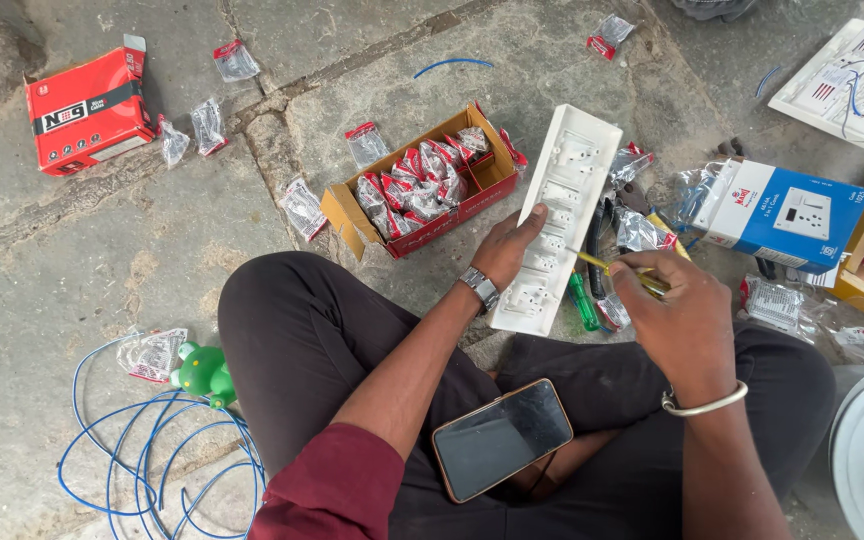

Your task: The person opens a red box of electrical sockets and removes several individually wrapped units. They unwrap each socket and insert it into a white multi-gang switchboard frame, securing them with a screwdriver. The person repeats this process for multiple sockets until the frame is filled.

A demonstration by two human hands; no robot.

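Head view shows the left hand (505, 250) pressing flat on the long white switch board (558, 215) on the floor, while the right hand (680, 315), just beside it, is closed around a yellow screwdriver (612, 267) pointing at it.

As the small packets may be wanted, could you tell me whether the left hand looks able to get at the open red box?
Probably yes: the left hand rests on the white switch plate, right beside the open red box, with nothing between them.
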